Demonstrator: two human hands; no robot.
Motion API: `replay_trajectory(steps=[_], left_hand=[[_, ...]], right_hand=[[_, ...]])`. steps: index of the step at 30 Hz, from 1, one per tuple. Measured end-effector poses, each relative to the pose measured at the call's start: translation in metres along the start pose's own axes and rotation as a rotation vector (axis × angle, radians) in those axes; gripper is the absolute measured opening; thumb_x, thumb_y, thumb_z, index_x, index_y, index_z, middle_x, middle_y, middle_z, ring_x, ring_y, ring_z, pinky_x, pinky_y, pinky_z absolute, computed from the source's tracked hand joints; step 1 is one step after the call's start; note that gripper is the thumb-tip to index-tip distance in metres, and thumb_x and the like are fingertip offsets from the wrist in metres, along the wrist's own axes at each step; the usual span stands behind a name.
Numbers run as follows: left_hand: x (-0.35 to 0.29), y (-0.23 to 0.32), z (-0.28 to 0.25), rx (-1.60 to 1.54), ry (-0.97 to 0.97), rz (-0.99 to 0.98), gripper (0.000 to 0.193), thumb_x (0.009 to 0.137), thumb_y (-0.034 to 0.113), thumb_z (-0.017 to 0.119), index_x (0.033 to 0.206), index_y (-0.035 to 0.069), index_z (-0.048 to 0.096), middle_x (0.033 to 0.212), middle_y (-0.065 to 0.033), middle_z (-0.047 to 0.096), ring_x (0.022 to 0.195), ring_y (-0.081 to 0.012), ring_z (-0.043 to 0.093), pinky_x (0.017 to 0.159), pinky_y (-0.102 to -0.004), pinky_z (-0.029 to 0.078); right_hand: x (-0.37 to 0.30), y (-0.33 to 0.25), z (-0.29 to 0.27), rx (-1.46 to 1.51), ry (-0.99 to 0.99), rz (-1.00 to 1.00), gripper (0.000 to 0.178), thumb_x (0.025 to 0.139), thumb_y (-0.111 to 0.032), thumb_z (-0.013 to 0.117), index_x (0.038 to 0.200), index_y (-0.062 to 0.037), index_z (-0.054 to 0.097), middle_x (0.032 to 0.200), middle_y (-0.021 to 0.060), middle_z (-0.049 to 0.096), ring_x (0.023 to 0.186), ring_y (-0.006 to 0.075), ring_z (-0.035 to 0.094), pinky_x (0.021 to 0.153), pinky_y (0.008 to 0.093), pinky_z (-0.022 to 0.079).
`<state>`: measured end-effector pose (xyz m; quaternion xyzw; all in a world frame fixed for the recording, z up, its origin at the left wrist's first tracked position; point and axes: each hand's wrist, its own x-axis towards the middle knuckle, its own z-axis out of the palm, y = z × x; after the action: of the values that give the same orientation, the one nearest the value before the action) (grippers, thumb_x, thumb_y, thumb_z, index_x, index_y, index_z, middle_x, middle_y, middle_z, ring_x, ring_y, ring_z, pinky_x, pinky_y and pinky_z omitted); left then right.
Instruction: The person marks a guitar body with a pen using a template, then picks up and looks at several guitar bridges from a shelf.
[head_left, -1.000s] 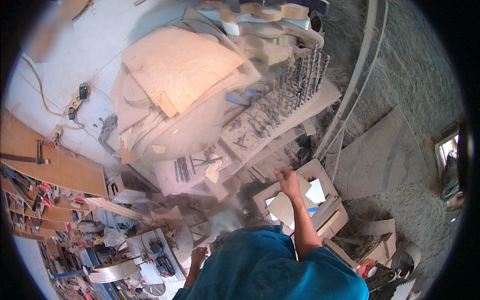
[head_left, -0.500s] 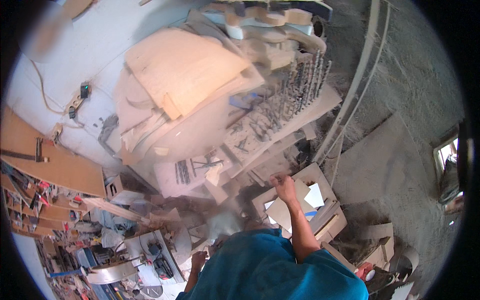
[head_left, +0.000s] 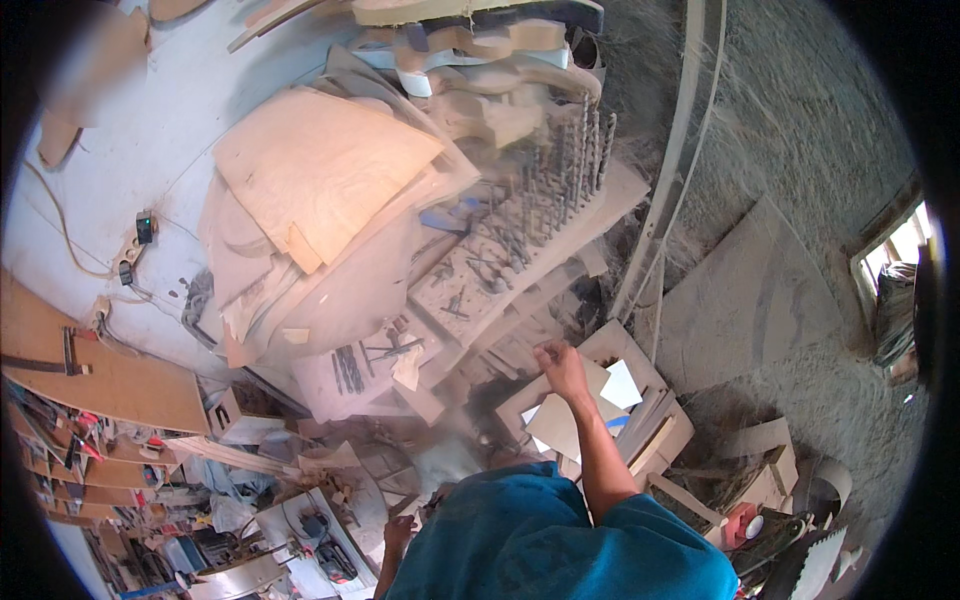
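Head view: right hand reaches out with fingers curled over the edge of a pale, square-cut wooden offcut on a dusty stack of boards; whether it grips, I cannot tell. Left hand hangs low near the cluttered bench, grip unclear. Offcut not lifted yet.

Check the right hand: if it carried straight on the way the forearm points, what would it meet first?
Probably the dusty wooden board strewn with small tools, just beyond the right hand, which reaches up and left over stacked wood offcuts. Depth is unclear, so the hand may already touch an offcut's edge.
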<state>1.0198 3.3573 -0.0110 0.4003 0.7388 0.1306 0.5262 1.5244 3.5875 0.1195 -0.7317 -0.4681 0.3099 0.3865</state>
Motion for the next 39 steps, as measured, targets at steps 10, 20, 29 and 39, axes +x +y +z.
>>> replay_trajectory(steps=[10,20,29,39], left_hand=[[-0.015,0.034,-0.001,0.083,0.035,-0.126,0.036,0.095,0.026,0.066,0.111,-0.006,0.069,0.092,-0.0156,0.077,0.073,-0.0234,0.075,0.063,-0.0345,0.060],[-0.020,0.023,0.003,0.034,0.026,-0.094,0.037,0.094,0.028,0.065,0.109,-0.006,0.070,0.093,-0.0161,0.076,0.078,-0.0246,0.075,0.067,-0.0371,0.061],[-0.014,-0.012,0.007,0.049,-0.007,-0.054,0.037,0.092,0.026,0.066,0.110,-0.006,0.070,0.095,-0.0161,0.077,0.082,-0.0248,0.075,0.071,-0.0372,0.060],[-0.005,-0.032,0.006,0.104,-0.037,0.107,0.038,0.092,0.027,0.067,0.109,-0.006,0.070,0.093,-0.0157,0.077,0.079,-0.0246,0.075,0.069,-0.0364,0.059]], right_hand=[[-0.002,0.002,0.001,0.007,0.000,0.021,0.033,0.094,-0.030,0.069,0.107,-0.0001,0.074,0.088,0.0197,0.074,0.080,0.0288,0.071,0.077,0.0410,0.054],[-0.007,-0.002,-0.004,0.007,-0.025,0.049,0.031,0.095,-0.026,0.068,0.105,0.0025,0.073,0.086,0.0149,0.074,0.081,0.0221,0.069,0.077,0.0367,0.052],[-0.008,-0.002,0.001,0.011,-0.036,0.015,0.032,0.096,-0.028,0.067,0.104,0.0025,0.073,0.084,0.0142,0.074,0.080,0.0209,0.069,0.075,0.0365,0.052],[-0.008,0.001,0.003,0.029,-0.025,0.028,0.034,0.095,-0.029,0.068,0.107,0.0019,0.074,0.088,0.0156,0.074,0.083,0.0215,0.070,0.077,0.0363,0.053]])
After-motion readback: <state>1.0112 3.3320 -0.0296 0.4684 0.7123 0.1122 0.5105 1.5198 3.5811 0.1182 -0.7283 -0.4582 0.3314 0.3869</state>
